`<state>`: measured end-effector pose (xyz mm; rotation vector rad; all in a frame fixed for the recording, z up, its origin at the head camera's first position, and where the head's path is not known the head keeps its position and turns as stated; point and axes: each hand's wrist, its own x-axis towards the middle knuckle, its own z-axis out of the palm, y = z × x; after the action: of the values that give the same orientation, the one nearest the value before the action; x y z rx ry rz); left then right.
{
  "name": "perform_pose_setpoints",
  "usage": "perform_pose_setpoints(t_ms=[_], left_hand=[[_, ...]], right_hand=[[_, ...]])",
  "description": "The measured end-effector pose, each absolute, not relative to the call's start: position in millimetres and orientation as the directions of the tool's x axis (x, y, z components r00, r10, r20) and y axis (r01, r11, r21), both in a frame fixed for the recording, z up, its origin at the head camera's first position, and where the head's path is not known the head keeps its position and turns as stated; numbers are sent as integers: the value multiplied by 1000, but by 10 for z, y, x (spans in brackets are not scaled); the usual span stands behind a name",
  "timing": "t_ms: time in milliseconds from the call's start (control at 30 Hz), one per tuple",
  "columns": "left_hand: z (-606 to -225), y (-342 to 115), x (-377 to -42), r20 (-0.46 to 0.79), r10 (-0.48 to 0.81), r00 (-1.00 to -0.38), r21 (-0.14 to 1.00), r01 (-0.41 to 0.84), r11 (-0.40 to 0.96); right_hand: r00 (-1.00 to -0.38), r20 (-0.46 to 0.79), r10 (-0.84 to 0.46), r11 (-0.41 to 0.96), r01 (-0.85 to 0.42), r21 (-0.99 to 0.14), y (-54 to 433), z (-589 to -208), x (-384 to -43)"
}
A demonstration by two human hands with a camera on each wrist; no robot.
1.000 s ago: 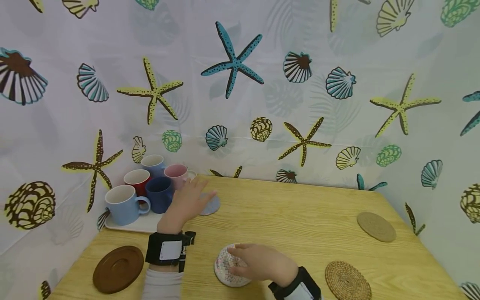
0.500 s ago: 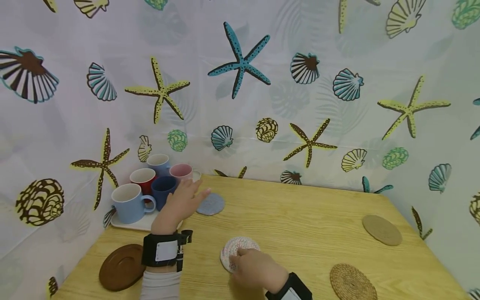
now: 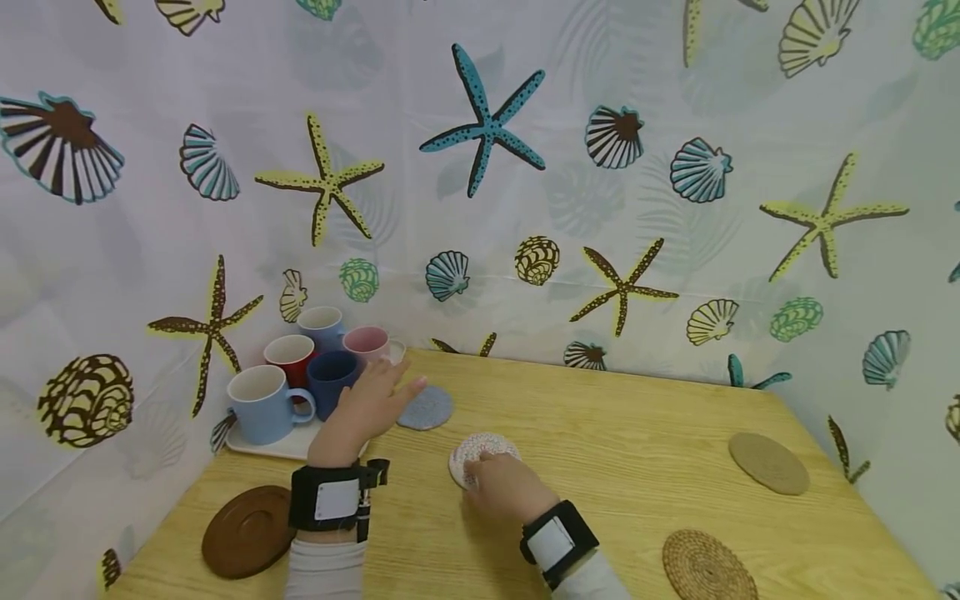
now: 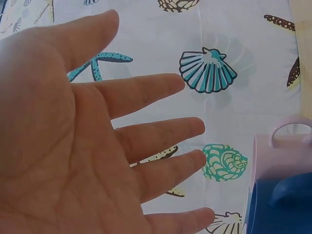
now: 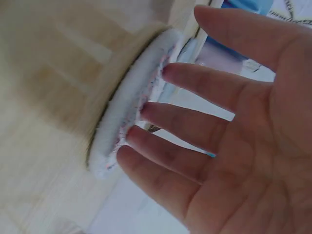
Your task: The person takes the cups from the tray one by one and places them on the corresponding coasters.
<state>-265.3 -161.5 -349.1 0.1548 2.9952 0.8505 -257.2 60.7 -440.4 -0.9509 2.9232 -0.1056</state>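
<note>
My right hand (image 3: pixel 510 487) rests its fingertips on a round white coaster (image 3: pixel 472 446) with a pink-speckled top, which lies on the wooden table. In the right wrist view the coaster's thick white edge (image 5: pixel 117 107) shows, and straight, spread fingers touch its upper face. My left hand (image 3: pixel 367 408), fingers spread and holding nothing, is raised in front of a dark blue mug (image 3: pixel 326 383) and a pink mug (image 3: pixel 365 343). The left wrist view shows its bare palm (image 4: pixel 87 146) with those two mugs at the lower right. A grey-blue coaster (image 3: pixel 427 408) lies just right of that hand.
At the left, a white tray (image 3: pixel 277 450) carries several mugs, among them a front light blue mug (image 3: pixel 262 408) and a red mug (image 3: pixel 291 358). A brown wooden saucer (image 3: pixel 243 537) lies nearer. At the right are a woven coaster (image 3: pixel 708 567) and a tan coaster (image 3: pixel 768 462).
My right hand has come down onto the speckled coaster and slid it away from me over the table. The left hand has stayed raised by the mugs. The head view has turned slightly left.
</note>
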Motion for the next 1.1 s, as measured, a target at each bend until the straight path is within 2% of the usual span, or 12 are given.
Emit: perform_pose_setpoints(t_ms=[367,633,833,1000,1100], left_hand=[[-3539,-1610,-2556,10,130,-991,510,117,852],[-3556,-1706,-2442,25,169,-985,392,165,905],[-3582,-1916,-2255,17,180,-983,332,176,927],[-3631,-2131,-2092,-33,159,-987,338,139,931],[-3685,-2220,-2018,-76,131,-988,338,99,936]], right_hand=[[-857,-77,-510,855,-495,-153,556,-4410,-2966],[-896,-107,-431,898,-414,-150,544,-4455,-3183],[-894,-80,-441,894,-430,-123,559,-4482,-3281],[-887,-94,-452,886,-435,-163,566,-4471,-3306],[-885,-95,-455,876,-426,-227,623,-4477,-3311]])
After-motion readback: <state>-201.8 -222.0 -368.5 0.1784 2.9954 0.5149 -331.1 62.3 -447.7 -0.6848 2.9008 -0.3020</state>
